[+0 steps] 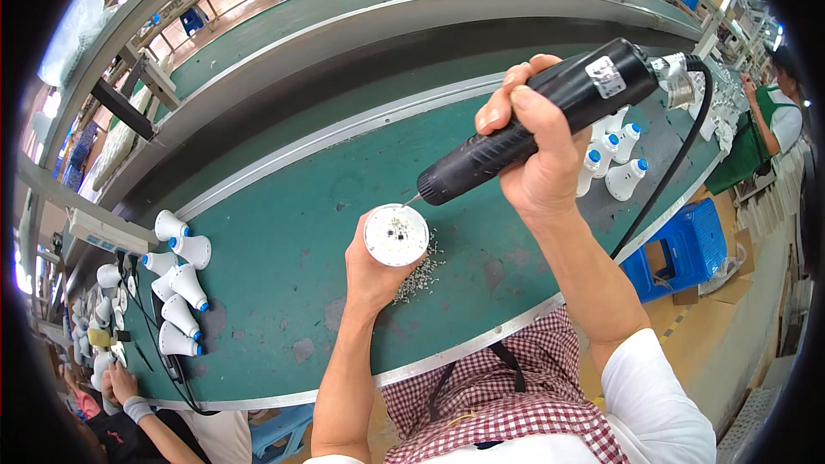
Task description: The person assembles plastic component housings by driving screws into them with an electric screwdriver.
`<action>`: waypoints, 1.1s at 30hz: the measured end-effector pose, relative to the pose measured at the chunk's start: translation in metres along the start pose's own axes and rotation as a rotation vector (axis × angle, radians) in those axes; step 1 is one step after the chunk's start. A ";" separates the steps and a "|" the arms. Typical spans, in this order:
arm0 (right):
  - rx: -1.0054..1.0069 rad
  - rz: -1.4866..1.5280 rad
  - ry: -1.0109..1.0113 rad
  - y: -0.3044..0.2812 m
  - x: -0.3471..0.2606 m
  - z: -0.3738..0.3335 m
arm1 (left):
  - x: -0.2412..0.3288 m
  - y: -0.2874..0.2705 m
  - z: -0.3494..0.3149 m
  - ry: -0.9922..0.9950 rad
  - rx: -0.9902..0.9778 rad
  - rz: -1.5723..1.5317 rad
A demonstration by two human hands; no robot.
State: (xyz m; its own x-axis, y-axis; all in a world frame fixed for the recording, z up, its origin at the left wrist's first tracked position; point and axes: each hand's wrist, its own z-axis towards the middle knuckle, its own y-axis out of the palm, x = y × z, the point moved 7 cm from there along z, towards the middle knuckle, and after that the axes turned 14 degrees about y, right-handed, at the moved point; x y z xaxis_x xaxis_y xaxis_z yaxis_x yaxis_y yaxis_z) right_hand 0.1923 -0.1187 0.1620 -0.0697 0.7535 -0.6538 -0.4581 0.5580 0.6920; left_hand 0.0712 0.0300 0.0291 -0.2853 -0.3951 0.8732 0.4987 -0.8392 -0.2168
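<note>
My right hand (541, 137) is wrapped round a black electric screwdriver (533, 120), tilted down to the left. Its thin bit meets the upper rim of a white LED bulb housing (378, 241), or nearly so; I cannot tell if they touch. My left hand (369, 279) grips that housing from below, open face up, with a round white board carrying small dark parts inside. Beside the left hand a pile of tiny screws (419, 279) lies on the green work surface (284, 249).
Several white bulb housings with blue tips (182, 292) lie at the left, and more (614, 159) at the right. A black cable (679, 155) hangs from the screwdriver. Co-workers sit at the far left and right. A blue plastic stool (679, 249) stands beside the bench.
</note>
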 end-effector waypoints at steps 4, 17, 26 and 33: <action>-0.007 -0.051 0.002 0.004 0.005 -0.001 | 0.003 0.000 0.001 0.020 -0.023 0.065; -0.055 -0.130 0.013 0.007 0.011 -0.001 | 0.002 0.001 0.000 0.076 -0.045 0.151; -0.192 -0.353 0.035 0.031 0.014 -0.003 | 0.005 0.005 -0.001 0.015 -0.099 0.099; -0.213 -0.501 0.009 0.043 0.014 -0.006 | 0.007 0.008 -0.007 0.002 -0.121 0.088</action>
State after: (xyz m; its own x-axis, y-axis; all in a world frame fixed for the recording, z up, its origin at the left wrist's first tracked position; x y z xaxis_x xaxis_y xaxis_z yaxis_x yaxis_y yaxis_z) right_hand 0.1669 -0.0862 0.1805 0.1957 0.4100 -0.8909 -0.6068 0.7642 0.2184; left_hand 0.0676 0.0177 0.0305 -0.2464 -0.4694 0.8479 0.4193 -0.8404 -0.3434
